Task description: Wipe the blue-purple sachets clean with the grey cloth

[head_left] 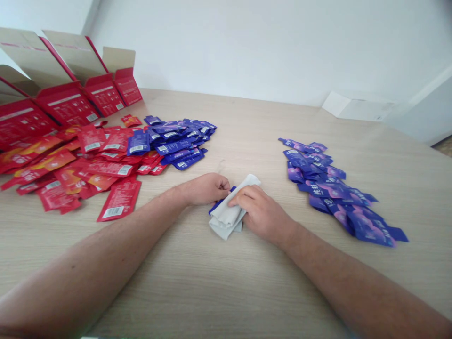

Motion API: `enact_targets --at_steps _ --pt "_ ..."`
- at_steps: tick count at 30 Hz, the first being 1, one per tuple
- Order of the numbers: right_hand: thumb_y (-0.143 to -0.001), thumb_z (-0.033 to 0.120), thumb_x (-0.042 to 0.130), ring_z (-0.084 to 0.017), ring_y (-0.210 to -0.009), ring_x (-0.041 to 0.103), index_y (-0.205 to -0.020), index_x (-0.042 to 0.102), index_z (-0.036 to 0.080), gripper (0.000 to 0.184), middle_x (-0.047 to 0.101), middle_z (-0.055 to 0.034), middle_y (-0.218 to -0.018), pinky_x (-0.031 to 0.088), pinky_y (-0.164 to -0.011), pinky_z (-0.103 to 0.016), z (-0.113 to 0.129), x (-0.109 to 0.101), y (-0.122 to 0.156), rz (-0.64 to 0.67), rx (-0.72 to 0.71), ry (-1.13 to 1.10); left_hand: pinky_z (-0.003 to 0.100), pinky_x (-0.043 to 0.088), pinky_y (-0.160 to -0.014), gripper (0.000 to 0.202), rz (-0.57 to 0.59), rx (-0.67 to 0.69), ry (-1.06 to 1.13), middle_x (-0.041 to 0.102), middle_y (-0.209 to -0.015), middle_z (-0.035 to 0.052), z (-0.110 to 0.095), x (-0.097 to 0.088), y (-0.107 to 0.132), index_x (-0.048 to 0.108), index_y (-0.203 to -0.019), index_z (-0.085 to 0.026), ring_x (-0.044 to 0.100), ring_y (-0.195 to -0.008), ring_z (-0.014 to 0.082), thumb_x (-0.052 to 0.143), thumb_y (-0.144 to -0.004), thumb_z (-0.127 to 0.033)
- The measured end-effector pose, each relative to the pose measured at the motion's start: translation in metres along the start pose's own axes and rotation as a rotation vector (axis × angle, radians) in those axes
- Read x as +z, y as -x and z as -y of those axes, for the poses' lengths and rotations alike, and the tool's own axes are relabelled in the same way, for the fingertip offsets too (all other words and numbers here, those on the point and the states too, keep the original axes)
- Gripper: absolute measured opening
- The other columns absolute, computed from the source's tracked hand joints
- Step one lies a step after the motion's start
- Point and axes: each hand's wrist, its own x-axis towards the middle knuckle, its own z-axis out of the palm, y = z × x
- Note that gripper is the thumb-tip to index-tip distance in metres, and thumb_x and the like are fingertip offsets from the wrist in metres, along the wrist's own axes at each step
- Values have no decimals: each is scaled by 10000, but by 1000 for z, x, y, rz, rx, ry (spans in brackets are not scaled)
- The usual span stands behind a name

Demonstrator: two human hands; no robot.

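Observation:
Near the middle of the table, my right hand (263, 212) grips a folded pale grey cloth (229, 214), which lies over a blue sachet (216, 205). Only the sachet's left and top edges show beyond the cloth. My left hand (209, 188) pinches the sachet's upper end, its fingers curled and closed. To the left of that hand is a pile of blue sachets (180, 141), barcodes showing on many of them. On the right, several blue and purple sachets (328, 183) lie overlapped in a slanting row.
Red and orange sachets (81, 165) are heaped at the left of the wooden table (197, 292). Behind them stand several red cardboard boxes (67, 101) with raised flaps. A white carton (356, 107) rests at the back right, by the wall.

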Motion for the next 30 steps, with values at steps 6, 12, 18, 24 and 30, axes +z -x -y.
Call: enact_targets --at_steps 6,12,18,24,30 --pt "-733 -30 531 -238 -1052 523 -1064 635 192 412 610 -74 -1058 432 -947 -402 1 -1 -1 24 -25 2 198 373 -478 179 4 5 7 616 -616 -38 1 0 0 643 -798 -190 546 -534 101 509 -792 -310" --pt "-730 -36 538 -236 -1052 525 -1054 629 173 397 604 -86 -1062 431 -953 -405 1 -2 0 -23 57 23 199 380 -476 161 5 3 29 608 -617 -46 1 0 0 634 -822 -198 548 -528 104 514 -783 -297" --pt "-726 -37 537 -232 -1044 525 -1063 636 189 418 614 -70 -1053 436 -941 -392 3 -2 0 41 -33 12 198 370 -480 185 10 8 -1 604 -608 -39 0 -1 0 638 -794 -193 540 -540 104 514 -800 -330" --pt "-711 -49 538 -236 -1042 528 -1051 628 178 418 611 -80 -1052 436 -938 -407 2 -1 -1 -15 31 28 199 371 -474 164 9 -2 46 602 -615 -41 2 0 0 633 -821 -193 544 -533 103 525 -791 -312" --pt "-742 -19 545 -234 -1047 524 -1072 632 184 397 610 -75 -1057 432 -946 -401 4 -2 0 32 -7 18 196 378 -481 171 6 11 15 613 -620 -38 -1 -1 1 640 -805 -192 540 -533 98 519 -802 -314"
